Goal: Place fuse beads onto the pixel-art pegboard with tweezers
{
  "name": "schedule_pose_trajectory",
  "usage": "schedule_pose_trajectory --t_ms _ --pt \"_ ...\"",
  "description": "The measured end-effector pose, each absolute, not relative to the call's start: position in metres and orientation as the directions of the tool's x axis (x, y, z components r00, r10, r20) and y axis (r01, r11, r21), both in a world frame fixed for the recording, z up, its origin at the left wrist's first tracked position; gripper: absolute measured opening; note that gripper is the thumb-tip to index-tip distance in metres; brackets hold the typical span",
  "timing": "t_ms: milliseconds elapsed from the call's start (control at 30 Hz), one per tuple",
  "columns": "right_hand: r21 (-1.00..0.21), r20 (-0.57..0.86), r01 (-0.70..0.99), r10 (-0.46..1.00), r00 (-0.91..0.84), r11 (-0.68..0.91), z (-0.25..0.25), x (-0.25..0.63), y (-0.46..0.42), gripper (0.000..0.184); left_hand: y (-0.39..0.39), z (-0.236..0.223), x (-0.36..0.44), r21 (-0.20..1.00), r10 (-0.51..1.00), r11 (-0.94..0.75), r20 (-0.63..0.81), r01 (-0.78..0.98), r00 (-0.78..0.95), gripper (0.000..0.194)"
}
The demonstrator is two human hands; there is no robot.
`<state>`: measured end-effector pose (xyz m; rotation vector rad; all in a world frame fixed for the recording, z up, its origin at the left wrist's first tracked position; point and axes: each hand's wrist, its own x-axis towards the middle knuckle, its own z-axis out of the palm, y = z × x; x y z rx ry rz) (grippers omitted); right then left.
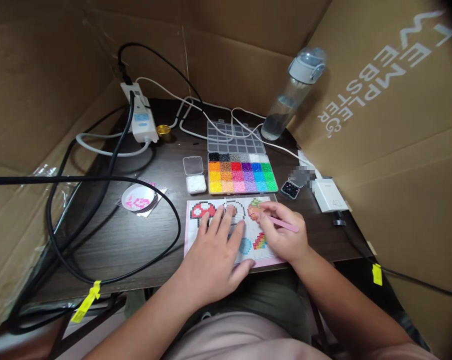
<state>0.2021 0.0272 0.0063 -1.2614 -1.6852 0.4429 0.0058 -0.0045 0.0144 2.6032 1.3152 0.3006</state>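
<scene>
The right hand (286,235) pinches a thin pink tool (284,224) between thumb and fingers. It is over the right side of the picture sheet (191,242), close to an orange and green picture. The left hand (214,260) is spread wide, palm down, on the same sheet. The sheet lies on the dark table (166,167), right in front of the person. It has a red and white mushroom, a rainbow and other pictures made of little squares.

Just past the sheet is a big bead box (243,192) with its clear lid (226,137) open behind it. Each little room has its own color. The back row goes from black to gray to white. The other rows have yellow, orange, brown, red, pink, purple, blue and green.

Left of it, a small clear box (196,192) has its lid up and is full of white bits. To the right, another small box (287,195) is open, with mostly black bits inside. Far to the left, a white dish (138,189) holds pink bits. The tall bottle (286,105) at the back has some water in it.
</scene>
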Motion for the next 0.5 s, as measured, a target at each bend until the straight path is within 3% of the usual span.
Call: schedule_pose_trajectory --t_ms 267,500 --pt "-0.686 0.501 0.592 0.865 -0.039 0.424 0.0088 0.2015 0.0285 0.009 -0.0039 0.0133 0.0059 0.279 0.809 -0.583 0.108 0.763 0.578 0.067" --pt "-0.716 0.479 0.567 0.877 -0.025 0.407 0.0065 0.2028 0.0273 0.009 -0.0035 0.0132 0.0063 0.285 0.807 -0.584 0.109 0.76 0.58 0.067"
